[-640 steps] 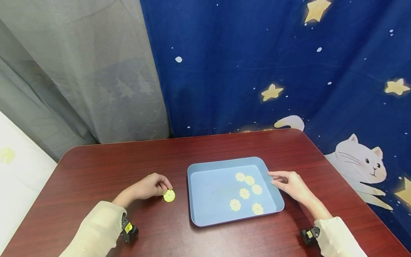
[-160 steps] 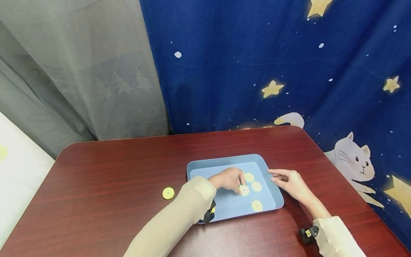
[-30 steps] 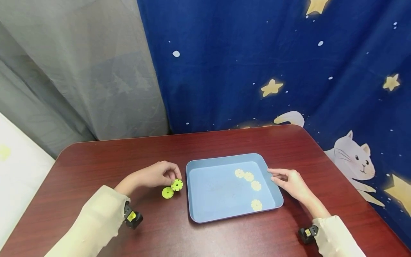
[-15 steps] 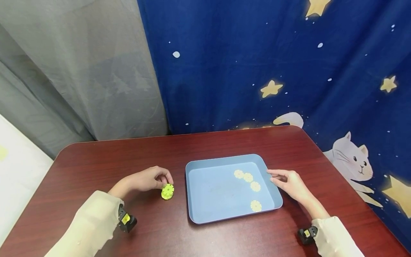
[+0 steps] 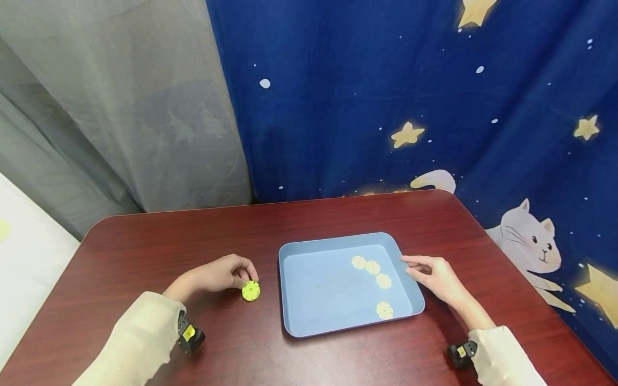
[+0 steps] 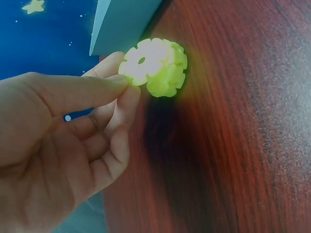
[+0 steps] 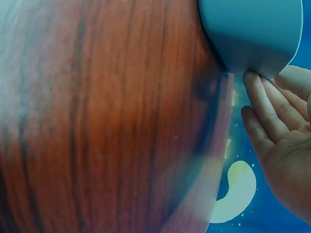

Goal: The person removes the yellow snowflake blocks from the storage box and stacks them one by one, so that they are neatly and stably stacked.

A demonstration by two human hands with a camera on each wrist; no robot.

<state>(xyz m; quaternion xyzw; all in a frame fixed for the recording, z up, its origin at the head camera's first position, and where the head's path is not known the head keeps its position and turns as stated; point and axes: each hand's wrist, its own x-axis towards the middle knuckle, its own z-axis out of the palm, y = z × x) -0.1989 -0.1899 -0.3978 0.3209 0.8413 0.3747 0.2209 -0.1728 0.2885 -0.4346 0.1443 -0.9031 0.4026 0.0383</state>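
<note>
My left hand (image 5: 223, 273) pinches a yellow-green notched plastic disc (image 6: 141, 60) with a hole in its middle, between thumb and fingers. In the left wrist view it lies against a stack of similar discs (image 6: 167, 82); the head view shows this on the table, left of a blue tray (image 5: 309, 328). How many discs are stacked cannot be told. Several pale yellow discs (image 5: 383, 281) lie flat in the tray's right half. My right hand (image 5: 439, 279) touches the tray's right outer wall (image 7: 252, 43) with fairly straight fingers.
The dark red wooden table (image 5: 193, 236) has rounded back corners. A grey curtain (image 5: 125, 107) and a blue star-patterned curtain (image 5: 314, 107) hang behind it. A black wrist camera (image 5: 190, 333) sits at the left cuff.
Over the frames, two discs have left the tray, carried left by my left hand. In the last second it has moved a disc left and down onto the stack. The right hand stays at the tray.
</note>
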